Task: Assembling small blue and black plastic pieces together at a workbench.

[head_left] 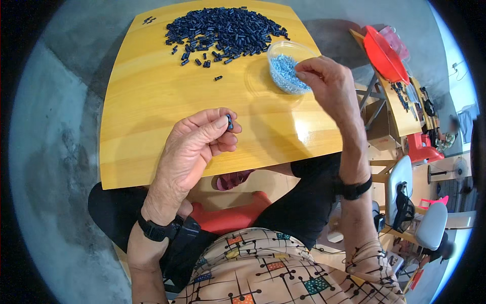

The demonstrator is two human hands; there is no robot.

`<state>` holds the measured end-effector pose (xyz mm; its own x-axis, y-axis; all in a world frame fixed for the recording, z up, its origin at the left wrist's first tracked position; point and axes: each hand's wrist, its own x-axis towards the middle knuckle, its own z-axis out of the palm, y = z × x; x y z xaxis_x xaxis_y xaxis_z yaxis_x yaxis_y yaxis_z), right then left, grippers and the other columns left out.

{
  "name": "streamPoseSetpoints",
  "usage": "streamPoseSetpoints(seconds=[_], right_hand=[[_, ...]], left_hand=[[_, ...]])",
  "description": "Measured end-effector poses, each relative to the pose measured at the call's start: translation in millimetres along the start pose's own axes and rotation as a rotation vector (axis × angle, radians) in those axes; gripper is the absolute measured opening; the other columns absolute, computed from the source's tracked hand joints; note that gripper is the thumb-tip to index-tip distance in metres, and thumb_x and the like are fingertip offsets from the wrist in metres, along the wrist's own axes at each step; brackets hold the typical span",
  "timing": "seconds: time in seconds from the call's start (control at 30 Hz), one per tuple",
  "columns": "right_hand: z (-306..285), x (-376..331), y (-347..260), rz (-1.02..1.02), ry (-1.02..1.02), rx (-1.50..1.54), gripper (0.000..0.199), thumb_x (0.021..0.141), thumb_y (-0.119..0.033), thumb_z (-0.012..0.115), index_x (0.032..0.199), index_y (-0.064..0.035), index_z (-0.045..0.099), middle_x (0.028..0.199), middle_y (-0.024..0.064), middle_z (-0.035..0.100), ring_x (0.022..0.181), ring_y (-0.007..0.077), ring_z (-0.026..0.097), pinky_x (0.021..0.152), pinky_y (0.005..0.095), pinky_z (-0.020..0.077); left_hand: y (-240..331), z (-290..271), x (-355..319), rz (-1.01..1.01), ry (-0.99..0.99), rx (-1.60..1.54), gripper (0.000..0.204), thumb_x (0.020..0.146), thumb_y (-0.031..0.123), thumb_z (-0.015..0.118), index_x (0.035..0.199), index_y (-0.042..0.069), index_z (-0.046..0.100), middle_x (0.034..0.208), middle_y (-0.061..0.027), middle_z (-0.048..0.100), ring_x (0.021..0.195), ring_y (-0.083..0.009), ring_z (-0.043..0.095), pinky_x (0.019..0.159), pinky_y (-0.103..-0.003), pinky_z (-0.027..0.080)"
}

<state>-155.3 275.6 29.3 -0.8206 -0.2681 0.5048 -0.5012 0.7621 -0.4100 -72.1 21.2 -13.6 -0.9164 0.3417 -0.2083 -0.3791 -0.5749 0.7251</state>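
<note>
My left hand (198, 144) hovers over the near part of the yellow wooden table (147, 116), pinching one small dark blue plastic part (229, 121) between thumb and forefinger. My right hand (326, 83) reaches into a clear plastic bowl (289, 67) of tiny light blue pieces at the table's right side, fingertips bunched together at the pieces; whether they hold one is hidden. A large heap of the same dark blue parts (223, 33) lies at the far edge, with a few strays (218, 78) nearer.
A red stool (230, 218) stands under me on the grey concrete floor (45, 152). To the right stand another wooden table with a red bowl (382, 53) and dark parts, a red chair (422, 149) and white chairs (430, 225).
</note>
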Motion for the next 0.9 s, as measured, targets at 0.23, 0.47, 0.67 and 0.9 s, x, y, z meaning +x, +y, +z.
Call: streamPoseSetpoints(seconds=[0.23, 0.47, 0.67, 0.9], right_hand=[[32.1, 32.6, 38.5, -0.083, -0.373, -0.274, 0.017, 0.066, -0.008, 0.064, 0.080, 0.0002, 0.065, 0.071, 0.0130, 0.064, 0.065, 0.0205, 0.062, 0.061, 0.0295, 0.0479], [27.5, 23.4, 21.4, 0.094, -0.417, -0.107, 0.012, 0.066, -0.006, 0.064, 0.077, 0.0000, 0.064, 0.063, 0.0099, 0.061, 0.056, 0.0148, 0.058, 0.053, 0.0283, 0.0453], [23.3, 18.8, 21.2, 0.343, -0.349, 0.144, 0.009, 0.075, -0.007, 0.062, 0.082, -0.0023, 0.065, 0.064, 0.0014, 0.060, 0.054, 0.0061, 0.054, 0.047, 0.0219, 0.0424], [23.9, 17.7, 26.1, 0.349, -0.269, 0.173, 0.011, 0.076, -0.005, 0.059, 0.085, -0.0021, 0.064, 0.066, 0.0039, 0.061, 0.053, 0.0074, 0.054, 0.047, 0.0230, 0.0434]], left_hand=[[1.7, 6.3, -0.2, 0.051, -0.016, 0.123, 0.019, 0.087, 0.013, 0.056, 0.101, 0.000, 0.060, 0.085, -0.0071, 0.063, 0.069, -0.0108, 0.060, 0.067, -0.024, 0.050], [6.1, 0.0, -2.1, 0.067, 0.011, 0.167, 0.018, 0.086, 0.012, 0.057, 0.099, 0.001, 0.060, 0.084, -0.0069, 0.062, 0.067, -0.0108, 0.058, 0.065, -0.024, 0.049], [5.7, -0.6, -1.3, 0.071, 0.030, 0.167, 0.017, 0.085, 0.011, 0.058, 0.098, 0.000, 0.060, 0.083, -0.0071, 0.062, 0.066, -0.0112, 0.058, 0.065, -0.025, 0.049], [4.0, 0.2, -0.2, 0.060, 0.024, 0.184, 0.018, 0.085, 0.011, 0.059, 0.098, -0.001, 0.060, 0.083, -0.0073, 0.063, 0.066, -0.0112, 0.058, 0.065, -0.024, 0.049]])
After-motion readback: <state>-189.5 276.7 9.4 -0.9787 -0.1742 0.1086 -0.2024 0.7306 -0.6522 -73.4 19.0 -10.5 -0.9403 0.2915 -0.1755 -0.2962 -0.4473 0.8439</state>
